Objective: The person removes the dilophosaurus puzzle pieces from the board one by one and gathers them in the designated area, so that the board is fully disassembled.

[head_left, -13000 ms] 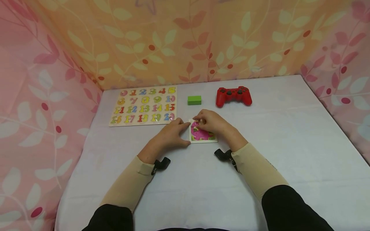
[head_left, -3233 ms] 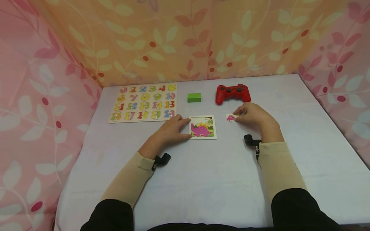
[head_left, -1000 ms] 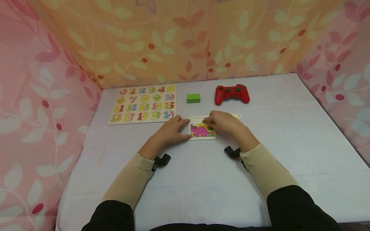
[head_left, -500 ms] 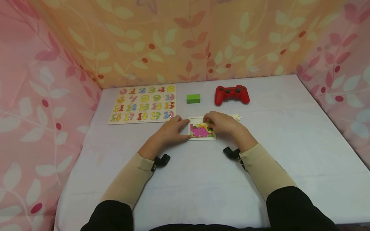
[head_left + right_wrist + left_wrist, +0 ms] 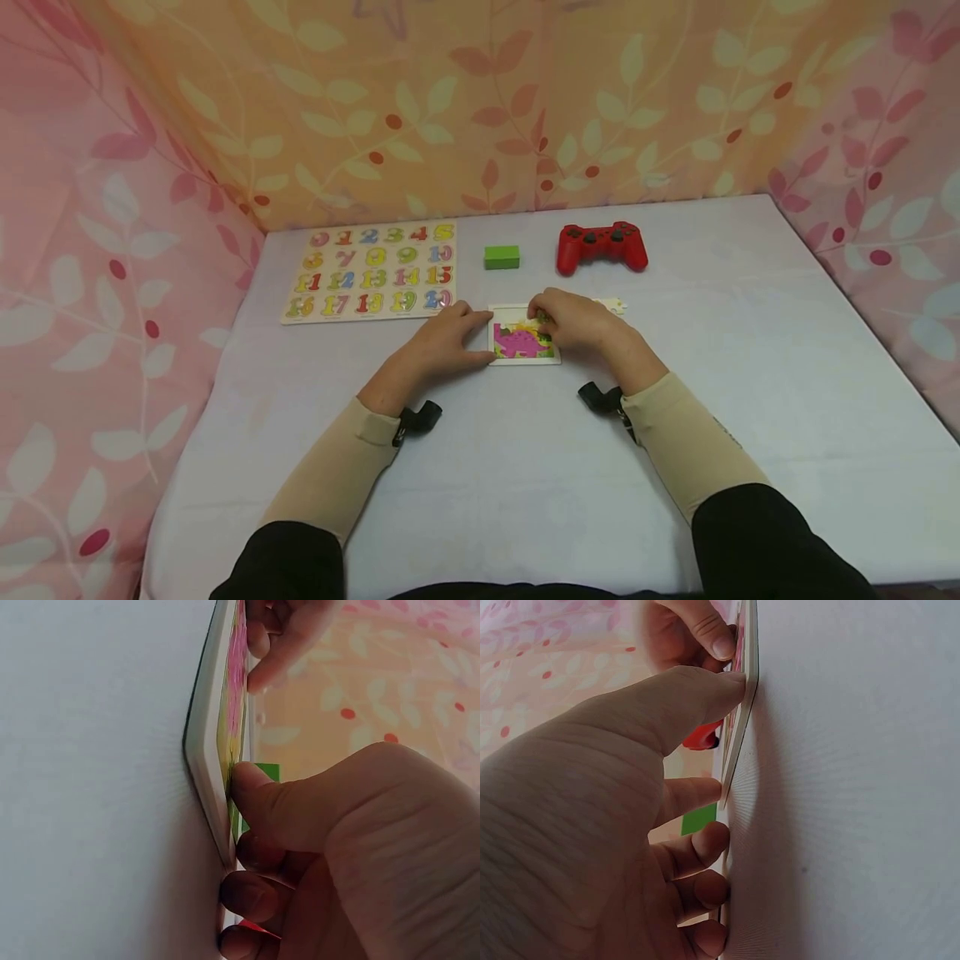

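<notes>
Here, the dinosaur puzzle (image 5: 517, 342) lies on the desk (image 5: 487, 492); the left grip (image 5: 433, 352), spread wide, touches its 9 o'clock edge with thumb and forefinger; the right grip (image 5: 581, 321) curls over it at 1 o'clock, whether pinching anything I cannot tell

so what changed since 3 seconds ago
The right hand let go of the loose piece and moved left onto the upper right of the puzzle; whether it pinches anything is unclear. The left hand, green block, controller and number board stayed put.
</notes>
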